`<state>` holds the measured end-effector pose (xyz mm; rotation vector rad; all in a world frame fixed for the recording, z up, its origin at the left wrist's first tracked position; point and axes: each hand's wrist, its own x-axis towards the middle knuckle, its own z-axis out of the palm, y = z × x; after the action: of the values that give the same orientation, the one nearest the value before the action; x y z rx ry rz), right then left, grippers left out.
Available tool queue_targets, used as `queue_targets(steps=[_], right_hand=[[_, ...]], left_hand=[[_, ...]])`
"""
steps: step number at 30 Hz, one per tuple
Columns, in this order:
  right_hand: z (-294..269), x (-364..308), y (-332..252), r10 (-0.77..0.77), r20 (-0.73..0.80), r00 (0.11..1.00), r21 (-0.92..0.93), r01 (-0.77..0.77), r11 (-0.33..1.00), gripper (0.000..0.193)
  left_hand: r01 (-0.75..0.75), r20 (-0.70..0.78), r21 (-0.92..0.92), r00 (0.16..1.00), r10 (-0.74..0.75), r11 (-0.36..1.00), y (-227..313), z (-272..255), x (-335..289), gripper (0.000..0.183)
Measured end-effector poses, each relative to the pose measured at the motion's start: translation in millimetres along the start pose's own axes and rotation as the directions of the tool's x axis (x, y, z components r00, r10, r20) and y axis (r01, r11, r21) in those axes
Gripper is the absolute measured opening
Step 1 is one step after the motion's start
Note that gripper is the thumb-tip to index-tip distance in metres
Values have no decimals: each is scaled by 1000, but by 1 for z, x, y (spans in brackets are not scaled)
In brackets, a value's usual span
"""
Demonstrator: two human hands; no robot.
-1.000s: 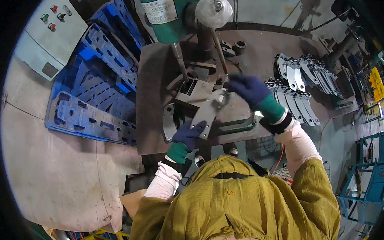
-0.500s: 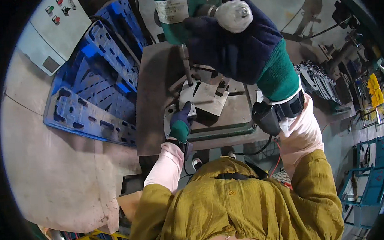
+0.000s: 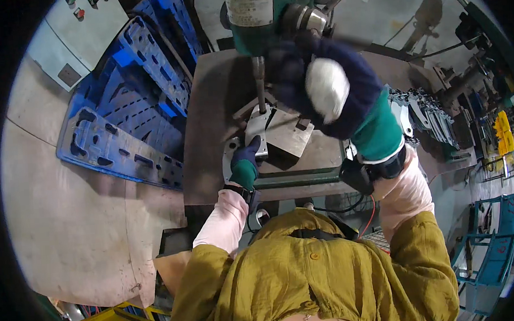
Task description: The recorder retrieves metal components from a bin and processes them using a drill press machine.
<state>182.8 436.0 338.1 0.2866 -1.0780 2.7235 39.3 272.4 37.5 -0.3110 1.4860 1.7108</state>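
A green drill press head (image 3: 257, 14) stands over the work table, its steel spindle and bit (image 3: 259, 83) pointing down. Beneath the bit, a small flat metal plate with holes (image 3: 257, 128) lies against a grey metal block (image 3: 289, 133). My left hand (image 3: 246, 155), in a dark glove with a green cuff, pinches the plate's near end. My right hand (image 3: 357, 81), gloved the same way, is closed about the drill press feed handle, whose white wrapped knob (image 3: 327, 89) shows in front of the glove. Motion blurs its fingers.
Several flat metal parts (image 3: 424, 116) are piled on the table's right side. Blue plastic pallets (image 3: 119, 149) stand to the left, below a grey control box (image 3: 82, 36). A green-edged machine base (image 3: 298, 177) borders the work area.
My right hand has swung the feed handle down and toward me. My left hand keeps its hold on the plate. The whole view has shifted slightly.
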Motion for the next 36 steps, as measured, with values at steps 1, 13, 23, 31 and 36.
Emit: queue_targets(steps=[1, 13, 23, 31, 36], right_hand=[[1, 1, 2, 147, 170, 974, 213, -182, 960, 40], [-51, -12, 52, -182, -230, 956, -797, -78, 599, 28], [-111, 13, 77, -522, -454, 722, -887, -309, 344, 26], [-118, 20, 65, -694, -207, 689, -968, -246, 45, 24], [-119, 24, 67, -735, -104, 670, -986, -166, -12, 21]], left_hand=[[-26, -3, 35, 1000, 27, 999, -1, -3, 0, 45], [-218, -41, 124, 974, 225, 968, 7, 15, -39, 56], [-341, 31, 569, 918, 395, 748, -5, -6, -19, 56], [-370, 89, 795, 854, 512, 480, -4, -5, -19, 43], [-342, -65, 521, 898, 436, 782, -24, -17, 16, 47]])
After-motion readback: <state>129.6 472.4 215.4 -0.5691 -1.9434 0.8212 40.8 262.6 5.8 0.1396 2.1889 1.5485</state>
